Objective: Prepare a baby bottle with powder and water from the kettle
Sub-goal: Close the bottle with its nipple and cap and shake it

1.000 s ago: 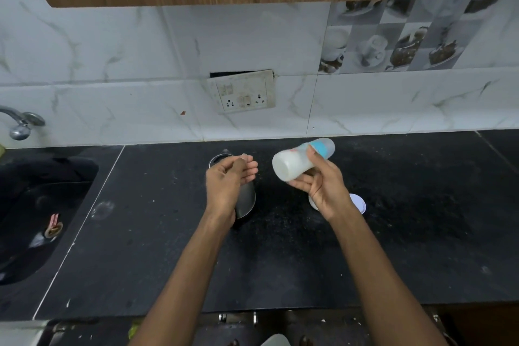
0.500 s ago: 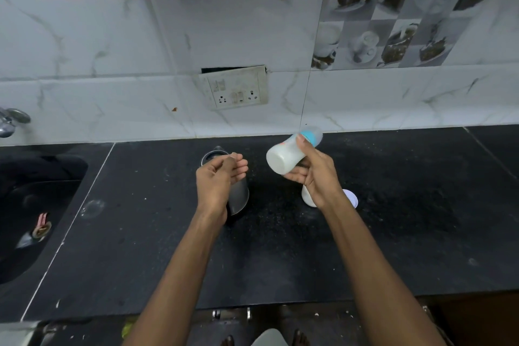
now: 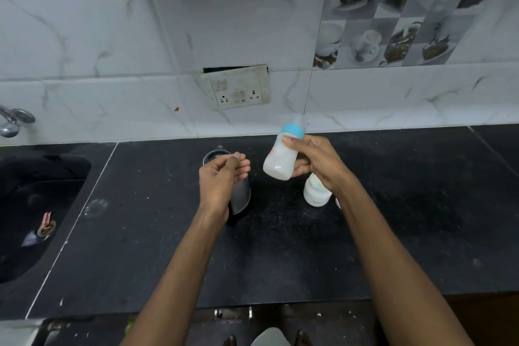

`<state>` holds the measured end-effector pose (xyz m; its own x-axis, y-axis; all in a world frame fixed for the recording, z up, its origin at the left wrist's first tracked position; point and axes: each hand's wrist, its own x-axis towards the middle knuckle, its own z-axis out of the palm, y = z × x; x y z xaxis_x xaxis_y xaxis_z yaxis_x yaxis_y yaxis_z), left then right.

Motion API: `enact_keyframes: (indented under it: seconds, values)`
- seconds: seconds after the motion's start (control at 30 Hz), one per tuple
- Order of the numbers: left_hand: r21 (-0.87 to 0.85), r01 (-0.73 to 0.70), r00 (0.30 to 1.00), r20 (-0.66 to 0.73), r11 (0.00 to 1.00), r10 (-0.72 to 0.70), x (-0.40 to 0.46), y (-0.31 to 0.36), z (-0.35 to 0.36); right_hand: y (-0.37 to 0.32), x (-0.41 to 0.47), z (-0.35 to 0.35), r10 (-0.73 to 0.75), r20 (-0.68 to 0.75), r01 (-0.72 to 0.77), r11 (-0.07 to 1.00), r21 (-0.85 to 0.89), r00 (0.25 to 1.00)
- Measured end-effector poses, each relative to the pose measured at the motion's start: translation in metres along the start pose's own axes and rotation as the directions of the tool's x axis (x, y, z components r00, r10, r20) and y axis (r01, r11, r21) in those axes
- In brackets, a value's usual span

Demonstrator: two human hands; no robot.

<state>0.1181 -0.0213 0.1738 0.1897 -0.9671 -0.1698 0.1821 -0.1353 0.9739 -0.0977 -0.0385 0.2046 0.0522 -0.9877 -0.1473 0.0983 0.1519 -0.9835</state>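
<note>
From the head view, the right hand (image 3: 316, 161) grips the baby bottle (image 3: 282, 156), fingers wrapped round its milky body above the black counter (image 3: 140, 233). It was lying almost sideways a moment ago; now it stands nearer upright, blue collar at one o'clock. The left hand (image 3: 222, 177) hovers loosely curled and empty over the steel kettle (image 3: 240, 198), much as before. At five o'clock from the bottle sits a white powder jar (image 3: 316, 194), more exposed now, though its top is blurred.

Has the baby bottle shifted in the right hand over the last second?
Yes. The baby bottle has swung from nearly lying flat to steeply tilted, blue collar now up toward the wall socket, base down toward the counter.
</note>
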Motion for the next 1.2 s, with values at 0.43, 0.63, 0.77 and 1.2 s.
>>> enact_keyframes:
  seconds: [0.43, 0.63, 0.77, 1.2]
  values:
    - [0.023, 0.008, 1.0, -0.002, 1.0, -0.008, 0.0, -0.005, 0.003, 0.005, 0.007, -0.007, 0.027, 0.062, -0.03, 0.998, 0.054, 0.998]
    - [0.024, 0.008, 1.0, -0.008, 1.0, -0.008, 0.002, -0.007, 0.009, 0.014, 0.007, -0.005, 0.054, 0.106, -0.066, 0.992, 0.106, 0.993]
    - [0.015, 0.019, 1.0, 0.001, 1.0, -0.019, 0.003, -0.007, 0.012, 0.019, 0.009, 0.004, 0.022, 0.08, -0.031, 0.993, 0.117, 0.997]
    - [0.01, 0.041, 0.999, -0.011, 0.999, -0.041, 0.003, -0.011, 0.009, 0.024, 0.011, 0.005, 0.039, -0.002, -0.038, 0.983, 0.18, 0.999]
